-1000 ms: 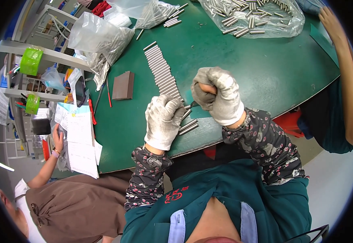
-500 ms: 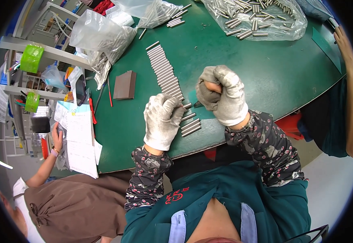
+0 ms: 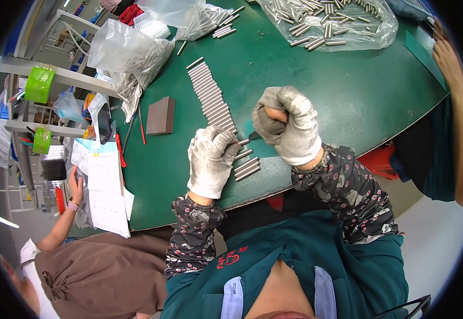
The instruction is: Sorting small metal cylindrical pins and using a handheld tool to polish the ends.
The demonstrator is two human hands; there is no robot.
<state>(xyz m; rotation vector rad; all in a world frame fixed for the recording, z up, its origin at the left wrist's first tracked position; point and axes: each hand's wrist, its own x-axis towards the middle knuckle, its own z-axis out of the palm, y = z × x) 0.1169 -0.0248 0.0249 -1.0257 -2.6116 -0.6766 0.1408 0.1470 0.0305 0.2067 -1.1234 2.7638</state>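
My left hand [image 3: 208, 162], in a white work glove, is closed round a short metal pin [image 3: 243, 142] whose end sticks out from its fingertips. To its right, my gloved right hand [image 3: 291, 127] makes a fist round a small tool with a dark tip [image 3: 254, 136]; most of that tool is hidden in the fist. The tip is close to the pin's end, and I cannot tell whether they touch. Beyond my left hand a long row of metal pins [image 3: 210, 93] lies side by side. A few loose pins [image 3: 247, 169] rest just right of that hand.
A brown block [image 3: 160, 116] sits left of the row. Plastic bags of pins [image 3: 130, 50] stand at the far left, and an opened bag [image 3: 343, 40] lies at the far right. Papers [image 3: 105, 186] cover the left edge. A co-worker's hand [image 3: 75, 185] rests there; another person's hand [image 3: 446, 56] is at right.
The dark tip has come slightly closer to the pin in my left hand. Otherwise the view has shifted a little, and both hands keep their grips.
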